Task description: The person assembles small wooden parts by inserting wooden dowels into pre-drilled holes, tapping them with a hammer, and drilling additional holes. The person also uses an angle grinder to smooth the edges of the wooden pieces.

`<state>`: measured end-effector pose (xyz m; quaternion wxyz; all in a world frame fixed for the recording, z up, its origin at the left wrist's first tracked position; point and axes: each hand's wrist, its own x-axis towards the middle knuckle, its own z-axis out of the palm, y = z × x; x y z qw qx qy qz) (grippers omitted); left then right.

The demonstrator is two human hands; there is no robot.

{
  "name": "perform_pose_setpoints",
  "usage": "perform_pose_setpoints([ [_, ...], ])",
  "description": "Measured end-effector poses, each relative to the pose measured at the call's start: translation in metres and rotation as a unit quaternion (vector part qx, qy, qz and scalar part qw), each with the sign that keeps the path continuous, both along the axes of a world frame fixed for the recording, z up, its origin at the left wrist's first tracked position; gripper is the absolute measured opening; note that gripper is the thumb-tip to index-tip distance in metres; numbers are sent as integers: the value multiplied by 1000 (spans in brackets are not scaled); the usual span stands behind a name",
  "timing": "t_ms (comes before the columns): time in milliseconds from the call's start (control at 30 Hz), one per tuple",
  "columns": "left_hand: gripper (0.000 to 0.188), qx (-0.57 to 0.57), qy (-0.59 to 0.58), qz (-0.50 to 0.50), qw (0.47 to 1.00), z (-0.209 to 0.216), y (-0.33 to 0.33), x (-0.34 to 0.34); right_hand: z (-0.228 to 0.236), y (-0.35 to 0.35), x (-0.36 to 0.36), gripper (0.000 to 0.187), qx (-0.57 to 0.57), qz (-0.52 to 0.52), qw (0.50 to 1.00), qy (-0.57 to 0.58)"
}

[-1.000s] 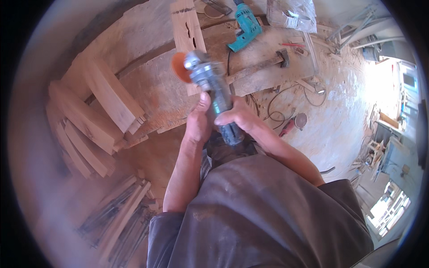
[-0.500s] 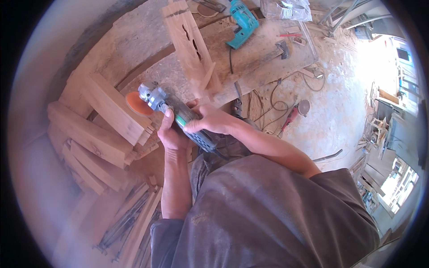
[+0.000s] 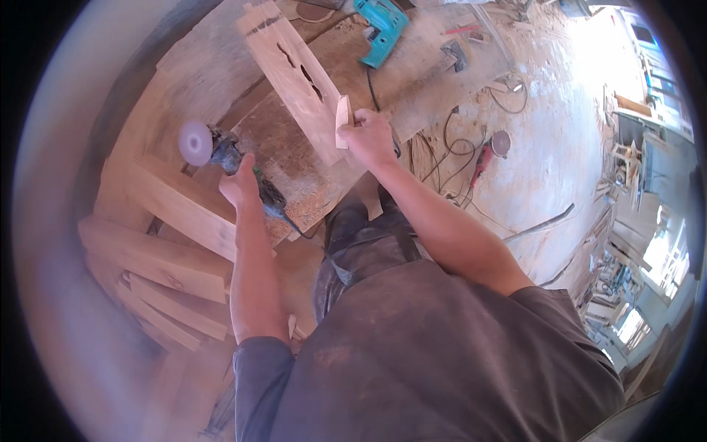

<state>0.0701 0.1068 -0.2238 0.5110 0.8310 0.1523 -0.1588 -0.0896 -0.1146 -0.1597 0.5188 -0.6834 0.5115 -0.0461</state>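
My left hand [image 3: 241,184] is closed around an angle grinder [image 3: 269,194] at the left of the bench. Its round sanding disc [image 3: 195,143] shows a pale face, tilted up toward me. A cord trails from the grinder's rear end. My right hand [image 3: 370,140] grips a small wedge-like wooden piece [image 3: 343,120], holding it upright at the near end of a slotted board [image 3: 291,79]. That board lies slanting across the bench, with a row of long dark openings in it. Whether the small piece touches the board I cannot tell.
Several thick timber pieces [image 3: 158,254] are stacked at the left. A teal power drill [image 3: 383,31] and a hammer-like tool [image 3: 453,55] lie on the far part of the bench [image 3: 409,96]. On the floor at right are a red grinder [image 3: 484,162], looped cords and a stick [image 3: 540,222].
My right hand has let go of the grinder and taken hold of the small wooden piece. My left hand has moved the grinder left, turning its disc's pale face up.
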Motion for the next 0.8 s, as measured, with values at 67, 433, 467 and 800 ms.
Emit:
perform_pose_setpoints([
  [67, 56, 104, -1, -27, 994, -5, 2, 12, -8, -1, -14, 31, 65, -31, 994, -81],
  [433, 69, 262, 44, -7, 964, -32, 0, 13, 3, 18, -118, 25, 440, -128, 866, -200],
  [467, 69, 250, 42, -1, 967, -34, 2, 14, 5, 22, -124, 25, 486, -152, 836, -203],
  [800, 81, 283, -155, -169, 931, 28, -64, -69, -45, 50, -149, 23, 526, -201, 798, -214],
])
